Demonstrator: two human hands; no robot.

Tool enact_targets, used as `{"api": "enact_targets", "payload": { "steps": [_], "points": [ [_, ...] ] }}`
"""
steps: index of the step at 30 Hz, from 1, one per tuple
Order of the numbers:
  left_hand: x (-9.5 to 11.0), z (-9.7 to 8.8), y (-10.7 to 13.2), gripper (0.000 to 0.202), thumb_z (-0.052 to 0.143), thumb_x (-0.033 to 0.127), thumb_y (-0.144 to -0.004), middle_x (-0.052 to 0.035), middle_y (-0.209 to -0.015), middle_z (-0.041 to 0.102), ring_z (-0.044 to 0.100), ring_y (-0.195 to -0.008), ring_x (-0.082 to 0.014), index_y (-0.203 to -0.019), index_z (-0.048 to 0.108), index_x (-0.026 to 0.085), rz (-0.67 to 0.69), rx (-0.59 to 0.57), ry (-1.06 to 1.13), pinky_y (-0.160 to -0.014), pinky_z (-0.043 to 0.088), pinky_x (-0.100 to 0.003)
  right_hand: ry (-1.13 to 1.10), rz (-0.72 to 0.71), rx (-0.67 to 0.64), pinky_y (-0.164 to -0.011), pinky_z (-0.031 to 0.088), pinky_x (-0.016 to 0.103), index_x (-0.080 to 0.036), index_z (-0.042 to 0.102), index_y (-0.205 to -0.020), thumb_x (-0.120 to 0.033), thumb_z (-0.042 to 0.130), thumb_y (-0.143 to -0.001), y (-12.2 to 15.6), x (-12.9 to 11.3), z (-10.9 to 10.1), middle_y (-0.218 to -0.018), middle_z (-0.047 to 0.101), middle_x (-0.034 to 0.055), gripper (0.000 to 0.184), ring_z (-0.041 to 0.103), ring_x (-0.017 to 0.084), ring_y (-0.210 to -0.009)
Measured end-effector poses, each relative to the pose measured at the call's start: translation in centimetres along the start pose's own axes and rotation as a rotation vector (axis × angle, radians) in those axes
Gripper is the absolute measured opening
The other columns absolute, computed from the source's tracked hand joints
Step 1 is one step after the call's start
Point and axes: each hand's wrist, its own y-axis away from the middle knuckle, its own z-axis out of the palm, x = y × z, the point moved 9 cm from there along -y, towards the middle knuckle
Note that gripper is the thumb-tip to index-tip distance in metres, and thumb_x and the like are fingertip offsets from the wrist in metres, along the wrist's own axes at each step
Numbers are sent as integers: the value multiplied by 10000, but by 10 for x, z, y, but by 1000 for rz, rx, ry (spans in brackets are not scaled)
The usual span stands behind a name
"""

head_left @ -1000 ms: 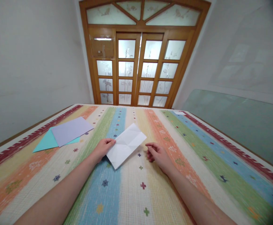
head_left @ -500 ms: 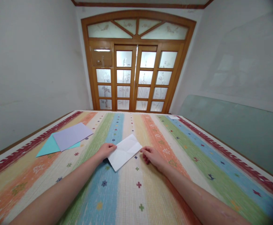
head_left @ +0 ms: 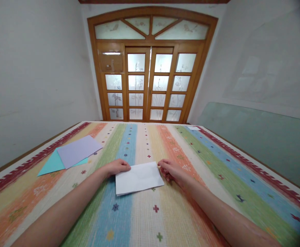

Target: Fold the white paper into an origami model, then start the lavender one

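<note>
A folded sheet of white paper [head_left: 139, 179] is held low over the striped cloth [head_left: 145, 219], its long side running nearly across my view. My left hand [head_left: 118, 167] pinches its upper left corner, thumb on top. At the upper right corner, my right hand [head_left: 168, 169] has thumb and forefinger closed on the paper's edge, the other fingers curled under. Layers show along the paper's lower left edge, so it is doubled over.
To the left, a lilac sheet [head_left: 80, 151] overlaps a turquoise sheet [head_left: 49, 165] on the cloth. A small white piece [head_left: 193, 128] lies at the far right. Beyond stand wooden doors [head_left: 150, 85] with glass panes; a pale green panel [head_left: 258, 137] leans along the right wall.
The white paper has turned clockwise from a slant to nearly level and come slightly nearer me. My right hand has gone from beside its right corner to gripping its upper right corner.
</note>
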Motion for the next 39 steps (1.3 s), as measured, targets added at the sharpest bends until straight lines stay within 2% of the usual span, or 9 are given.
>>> {"api": "enact_targets", "payload": {
  "steps": [3, 7, 11, 15, 22, 27, 30, 35, 39],
  "points": [
    [2, 1, -1, 505, 678, 627, -674, -28, -698, 637, 502, -541, -135, -813, 687, 141, 14, -1, -71, -502, 337, -239, 165, -113, -5, -516, 407, 226, -166, 629, -856, -384, 590, -843, -12, -25, -3, -706, 603, 25, 222, 531, 125, -579],
    [11, 1, -4, 475, 666, 602, -689, -16, -666, 615, 475, -537, -129, -802, 708, 143, 30, -64, -173, -503, 333, -235, 348, -264, -52, -731, 446, 274, -177, 706, -1003, -313, 629, -814, -31, -56, 8, -939, 692, 71, 245, 600, 179, -839],
    [32, 1, -9, 387, 689, 539, -671, 17, -578, 560, 429, -513, -115, -728, 722, 157, 55, -141, -306, -498, 317, -224, 470, -315, -216, -720, 455, 271, -187, 758, -964, -292, 656, -783, -38, -67, 40, -925, 738, 63, 233, 644, 180, -798],
    [66, 0, -12, 280, 679, 457, -684, 32, -572, 570, 436, -541, -116, -699, 740, 184, 123, -141, -441, -505, 309, -217, 531, -351, -258, -667, 447, 252, -189, 773, -932, -297, 632, -801, -31, -76, 54, -873, 751, 53, 220, 655, 173, -754],
    [126, 8, 16, 209, 626, 339, -759, -2, -722, 706, 549, -629, -145, -815, 780, 209, 265, -92, -593, -558, 342, -234, 575, -383, -283, -604, 417, 223, -176, 770, -894, -312, 608, -834, -9, -103, 54, -805, 746, 36, 220, 645, 153, -707],
    [168, 22, 48, 217, 566, 272, -819, -34, -746, 730, 591, -641, -156, -859, 774, 222, 481, 145, -830, -583, 347, -254, 730, -491, -207, -565, 355, 235, -195, 775, -860, -292, 569, -861, 12, -129, 58, -720, 723, 25, 228, 598, 134, -628],
    [178, 26, 60, 215, 557, 270, -834, -39, -749, 729, 594, -644, -159, -836, 764, 212, 500, 200, -871, -578, 341, -259, 808, -541, -140, -589, 359, 246, -203, 778, -866, -286, 563, -867, 22, -143, 55, -756, 736, 38, 230, 614, 146, -662],
    [190, 24, 73, 224, 517, 272, -872, -33, -792, 723, 602, -692, -170, -856, 730, 206, 531, 202, -824, -601, 357, -264, 747, -557, -122, -637, 398, 257, -214, 773, -907, -307, 547, -887, 35, -162, 48, -833, 750, 41, 245, 639, 167, -728],
    [199, 18, 84, 213, 492, 276, -888, -46, -828, 703, 594, -744, -193, -854, 690, 203, 565, 204, -842, -638, 368, -280, 758, -508, -98, -616, 393, 272, -230, 776, -874, -311, 576, -862, 39, -169, 29, -834, 748, 41, 216, 632, 181, -724]
  ]
}}
